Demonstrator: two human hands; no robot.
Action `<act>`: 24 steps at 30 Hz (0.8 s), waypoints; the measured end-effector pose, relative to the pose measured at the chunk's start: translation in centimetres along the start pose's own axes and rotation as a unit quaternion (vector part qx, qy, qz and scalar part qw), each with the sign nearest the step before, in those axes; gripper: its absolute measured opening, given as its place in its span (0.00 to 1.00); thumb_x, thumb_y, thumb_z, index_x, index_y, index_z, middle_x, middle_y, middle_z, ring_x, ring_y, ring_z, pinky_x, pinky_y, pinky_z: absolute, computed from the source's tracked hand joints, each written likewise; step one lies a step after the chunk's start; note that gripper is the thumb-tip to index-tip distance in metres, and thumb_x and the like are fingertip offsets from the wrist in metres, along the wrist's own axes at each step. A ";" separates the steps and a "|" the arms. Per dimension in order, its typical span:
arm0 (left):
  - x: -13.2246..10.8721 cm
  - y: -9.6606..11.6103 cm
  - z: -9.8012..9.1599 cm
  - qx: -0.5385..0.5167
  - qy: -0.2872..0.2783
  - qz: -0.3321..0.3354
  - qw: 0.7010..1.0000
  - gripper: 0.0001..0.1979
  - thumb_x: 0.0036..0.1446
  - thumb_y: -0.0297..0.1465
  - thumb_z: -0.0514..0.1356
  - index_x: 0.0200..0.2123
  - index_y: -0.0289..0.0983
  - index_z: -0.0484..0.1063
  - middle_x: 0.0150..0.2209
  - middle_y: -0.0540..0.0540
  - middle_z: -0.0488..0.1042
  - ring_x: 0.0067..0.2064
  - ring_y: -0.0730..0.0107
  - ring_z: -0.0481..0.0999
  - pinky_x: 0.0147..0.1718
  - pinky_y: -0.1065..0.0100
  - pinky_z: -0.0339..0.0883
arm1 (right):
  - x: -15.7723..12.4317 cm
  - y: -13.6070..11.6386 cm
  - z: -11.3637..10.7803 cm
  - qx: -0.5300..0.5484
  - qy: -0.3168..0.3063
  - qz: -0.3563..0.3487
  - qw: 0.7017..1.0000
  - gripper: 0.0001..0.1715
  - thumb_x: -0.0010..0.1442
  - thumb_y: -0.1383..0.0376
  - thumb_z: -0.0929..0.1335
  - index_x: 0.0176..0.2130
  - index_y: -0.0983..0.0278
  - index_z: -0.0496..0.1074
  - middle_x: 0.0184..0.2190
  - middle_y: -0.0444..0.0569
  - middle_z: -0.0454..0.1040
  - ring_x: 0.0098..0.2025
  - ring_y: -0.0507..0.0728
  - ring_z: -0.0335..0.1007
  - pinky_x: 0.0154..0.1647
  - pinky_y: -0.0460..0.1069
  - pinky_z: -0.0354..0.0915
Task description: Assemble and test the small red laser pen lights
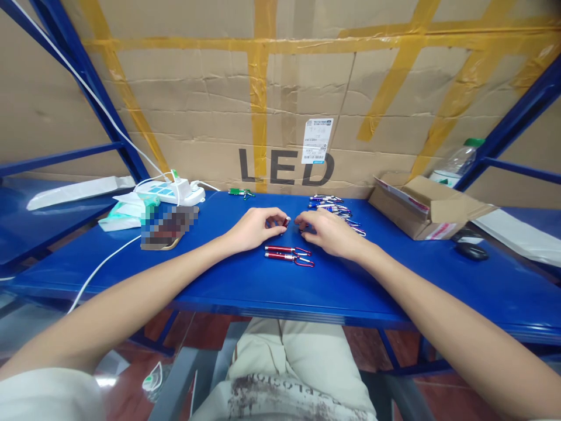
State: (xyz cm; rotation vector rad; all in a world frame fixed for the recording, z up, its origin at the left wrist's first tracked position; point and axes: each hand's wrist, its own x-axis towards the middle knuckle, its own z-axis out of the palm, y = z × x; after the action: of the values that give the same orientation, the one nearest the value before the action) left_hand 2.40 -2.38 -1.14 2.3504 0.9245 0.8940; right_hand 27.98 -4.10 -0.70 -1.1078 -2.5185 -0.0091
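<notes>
Between the thumb and fingers of my left hand [258, 228] is a small red keychain flashlight [286, 222], mostly hidden by the fingers. My right hand [326, 231] hovers just to its right, fingers bent and apart, with nothing visible in them. Nearer me, two red keychain flashlights [280, 256] with carabiner clips lie side by side on the blue table [245, 286]. Behind my right hand is a row of several more keychain flashlights [326, 204], some blue, partly covered by the hand. A green keychain flashlight [239, 192] lies at the back.
On the left are a blurred-out phone [170, 228], a tissue pack [127, 211] and a white power strip [164, 192] with cables. To the right stand an open cardboard box [432, 204], a black mouse [472, 251] and a plastic bottle [460, 161]. A large carton [197, 117] walls the back.
</notes>
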 end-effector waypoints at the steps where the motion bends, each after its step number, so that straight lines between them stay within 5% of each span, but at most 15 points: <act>1: 0.0 0.0 0.0 0.002 0.000 0.002 1.000 0.10 0.64 0.35 0.67 0.47 0.39 0.82 0.42 0.47 0.85 0.40 0.65 0.81 0.44 0.64 0.74 | 0.0 0.0 0.1 -0.005 -0.001 0.000 1.000 0.13 0.65 0.74 0.70 0.47 0.60 0.77 0.44 0.51 0.84 0.47 0.64 0.77 0.50 0.57 0.68; 24: -0.1 0.3 -0.4 0.056 -0.015 0.056 0.997 0.09 0.67 0.31 0.66 0.49 0.40 0.83 0.45 0.46 0.84 0.40 0.66 0.81 0.43 0.65 0.72 | 0.1 -0.3 0.3 0.021 -0.016 0.030 0.999 0.14 0.67 0.72 0.69 0.51 0.61 0.76 0.41 0.49 0.84 0.46 0.64 0.78 0.48 0.55 0.67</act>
State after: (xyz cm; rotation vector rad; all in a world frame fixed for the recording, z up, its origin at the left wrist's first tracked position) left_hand 2.17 -2.62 -0.74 2.5257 0.8597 0.8668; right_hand 27.61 -4.18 -0.86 -1.1733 -2.5002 0.0784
